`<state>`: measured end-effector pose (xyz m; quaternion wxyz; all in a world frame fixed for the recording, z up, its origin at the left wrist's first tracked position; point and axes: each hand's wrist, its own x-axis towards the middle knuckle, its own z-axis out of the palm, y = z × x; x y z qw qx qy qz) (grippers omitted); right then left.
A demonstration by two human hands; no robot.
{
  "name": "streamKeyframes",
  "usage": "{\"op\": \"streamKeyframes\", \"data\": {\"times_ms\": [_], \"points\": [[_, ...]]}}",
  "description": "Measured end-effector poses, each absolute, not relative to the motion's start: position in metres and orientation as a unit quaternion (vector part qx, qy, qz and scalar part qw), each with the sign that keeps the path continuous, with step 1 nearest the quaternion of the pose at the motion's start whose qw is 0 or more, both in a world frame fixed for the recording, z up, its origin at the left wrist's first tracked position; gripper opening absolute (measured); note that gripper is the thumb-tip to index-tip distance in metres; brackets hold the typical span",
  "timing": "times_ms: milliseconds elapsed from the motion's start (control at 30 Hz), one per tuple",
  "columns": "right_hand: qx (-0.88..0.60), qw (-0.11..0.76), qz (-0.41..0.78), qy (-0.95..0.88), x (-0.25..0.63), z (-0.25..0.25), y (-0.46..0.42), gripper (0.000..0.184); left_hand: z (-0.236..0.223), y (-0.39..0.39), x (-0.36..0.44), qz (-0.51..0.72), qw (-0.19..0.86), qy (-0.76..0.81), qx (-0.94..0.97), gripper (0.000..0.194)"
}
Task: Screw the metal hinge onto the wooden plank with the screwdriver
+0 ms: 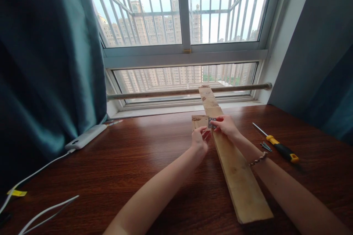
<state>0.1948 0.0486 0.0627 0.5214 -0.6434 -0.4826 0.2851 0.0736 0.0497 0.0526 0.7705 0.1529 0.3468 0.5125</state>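
Observation:
A long wooden plank (237, 176) lies on the dark wooden table (132, 161), running from the near edge toward the window. A short wooden piece (198, 120) sits against its left side. A small metal hinge (211, 122) rests where the two pieces meet. My right hand (226, 125) pinches the hinge from the right, fingers closed on it. My left hand (200, 139) is just left of the hinge, fingers curled, its fingertips at the short piece and the hinge's edge.
A screwdriver with a yellow-black handle (278, 146) and several screws (266, 146) lie right of the plank. A white power bank (85, 136) with cables (41, 211) sits at the left by a teal curtain (46, 66). A metal rail (187, 91) crosses the window behind.

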Motion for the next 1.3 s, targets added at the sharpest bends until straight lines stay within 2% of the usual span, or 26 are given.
{"op": "streamKeyframes", "data": {"times_ms": [400, 600, 833, 1133, 1300], "points": [[-0.716, 0.430, 0.058, -0.546, 0.190, 0.055, 0.046, 0.025, 0.035, 0.053, 0.078, 0.519, 0.769, 0.329, 0.175, 0.015], [-0.710, 0.429, 0.108, -0.548, 0.197, 0.060, 0.045, 0.019, 0.032, 0.051, 0.079, 0.518, 0.769, 0.329, 0.180, 0.012], [-0.745, 0.372, 0.042, -0.552, 0.201, 0.064, 0.045, 0.020, 0.036, 0.050, 0.079, 0.516, 0.765, 0.343, 0.176, 0.014], [-0.738, 0.386, 0.050, -0.551, 0.199, 0.059, 0.046, 0.020, 0.040, 0.049, 0.081, 0.518, 0.762, 0.349, 0.172, 0.014], [-0.720, 0.433, 0.077, -0.538, 0.207, 0.077, 0.033, 0.020, 0.039, 0.050, 0.082, 0.516, 0.758, 0.359, 0.174, 0.015]]}}
